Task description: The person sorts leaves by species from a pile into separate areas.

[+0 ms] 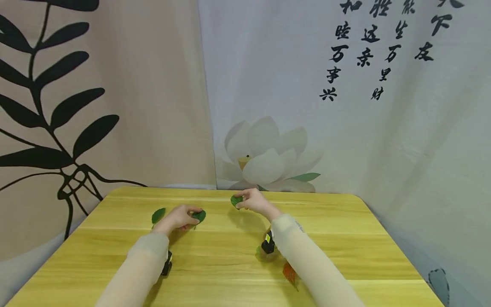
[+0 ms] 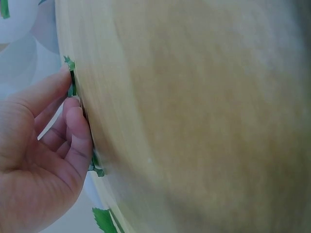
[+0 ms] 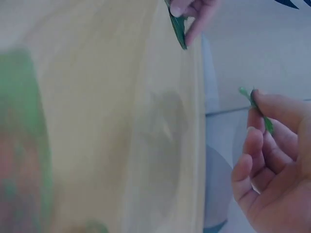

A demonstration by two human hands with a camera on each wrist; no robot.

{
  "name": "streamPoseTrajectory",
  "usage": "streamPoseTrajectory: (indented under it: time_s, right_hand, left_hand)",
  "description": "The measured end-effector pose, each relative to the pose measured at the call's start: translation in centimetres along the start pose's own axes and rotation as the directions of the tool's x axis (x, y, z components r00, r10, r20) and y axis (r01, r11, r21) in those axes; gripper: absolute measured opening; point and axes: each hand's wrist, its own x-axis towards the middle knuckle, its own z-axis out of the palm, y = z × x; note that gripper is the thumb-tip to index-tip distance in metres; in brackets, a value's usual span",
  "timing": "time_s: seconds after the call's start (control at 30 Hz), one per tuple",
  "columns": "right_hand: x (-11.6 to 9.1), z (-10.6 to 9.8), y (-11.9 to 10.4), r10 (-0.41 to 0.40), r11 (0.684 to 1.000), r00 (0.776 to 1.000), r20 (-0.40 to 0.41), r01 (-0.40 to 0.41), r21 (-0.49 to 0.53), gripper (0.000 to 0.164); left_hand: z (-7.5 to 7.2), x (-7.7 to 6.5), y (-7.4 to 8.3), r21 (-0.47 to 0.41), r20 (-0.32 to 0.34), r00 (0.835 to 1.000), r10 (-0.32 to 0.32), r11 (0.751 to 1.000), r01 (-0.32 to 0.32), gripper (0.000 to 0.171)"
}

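Observation:
On the left side of the table, my left hand [image 1: 179,218] pinches a green leaf [image 1: 199,216] between thumb and fingertips. That leaf [image 2: 73,85] appears almost edge-on, low over the tabletop, in the left wrist view. Another green leaf [image 1: 158,215] lies just left of this hand. My right hand [image 1: 254,200] pinches a second, small green leaf [image 1: 235,201] near the table's back edge. In the right wrist view this leaf [image 3: 263,113] is held between thumb and forefinger, raised off the table, with the remaining fingers loosely curled.
An orange-red leaf [image 1: 289,273] lies beside the right forearm, partly covered by it. A yellowish-green leaf [image 1: 260,254] shows behind the black wrist camera [image 1: 268,244]. The wooden table [image 1: 215,264] has a printed curtain [image 1: 161,106] hanging behind its back edge.

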Motion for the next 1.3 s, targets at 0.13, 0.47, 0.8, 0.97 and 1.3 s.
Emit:
streamPoseTrajectory:
  time_s: [0.13, 0.47, 0.8, 0.97, 1.3]
  right_hand:
    - [0.6, 1.8, -0.2, 0.000, 1.000, 1.000, -0.011, 0.000, 0.002, 0.037]
    - [1.4, 5.3, -0.2, -0.009, 1.000, 0.999, -0.031, 0.008, -0.029, 0.035]
    - [1.9, 7.4, -0.9, 0.009, 0.998, 0.999, -0.037, -0.011, -0.065, 0.035]
    - [1.9, 8.1, -0.5, 0.037, 0.996, 0.997, -0.069, -0.043, -0.081, 0.035]
    - [2.0, 8.5, -0.4, 0.020, 0.960, 0.998, -0.056, -0.035, -0.279, 0.037]
  left_hand:
    - [-0.3, -0.1, 0.1, -0.004, -0.002, 1.000, -0.002, 1.000, 0.002, 0.046]
    - [0.1, 0.2, -0.2, -0.007, -0.015, 0.999, -0.031, 0.999, 0.031, 0.046]
    - [0.0, 0.4, -0.3, -0.005, -0.003, 0.999, -0.047, 0.999, 0.047, 0.047]
    - [0.2, 0.4, -0.1, -0.017, -0.005, 0.998, -0.056, 0.998, 0.056, 0.047]
    - [0.1, 0.6, -0.3, -0.023, -0.013, 0.997, -0.072, 0.997, 0.072, 0.047]
